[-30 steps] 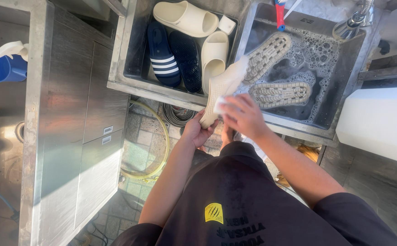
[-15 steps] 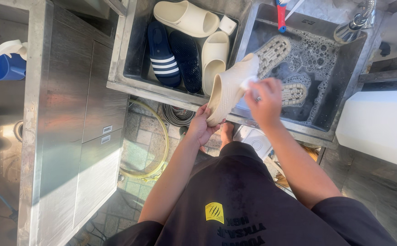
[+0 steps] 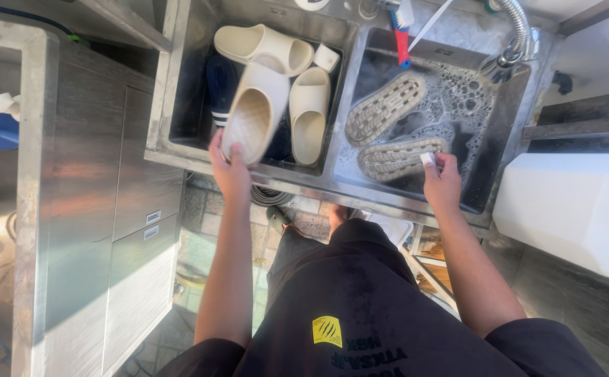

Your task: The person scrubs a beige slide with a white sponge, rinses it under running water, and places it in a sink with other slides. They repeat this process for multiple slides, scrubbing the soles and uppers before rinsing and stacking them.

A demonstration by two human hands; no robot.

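- Holding a cream slide (image 3: 252, 115) sole-up, the left hand (image 3: 229, 171) had its grip closed around the heel end, over the left basin (image 3: 179, 84) at upper centre of the frame.
- Below it in that basin lay two more cream slides (image 3: 309, 115) and a dark striped one (image 3: 219, 105).
- At right of centre, the right hand (image 3: 443, 183) pinched a small white scrubber (image 3: 428, 159), fingers closed on it, touching a slide (image 3: 399, 157) lying in the soapy right basin (image 3: 500, 139).
- Another slide (image 3: 386, 106) lay sole-up just above.
- The held slide looked light, soft foam, probably wet and slippery; gripping across the heel or strap seemed surest.
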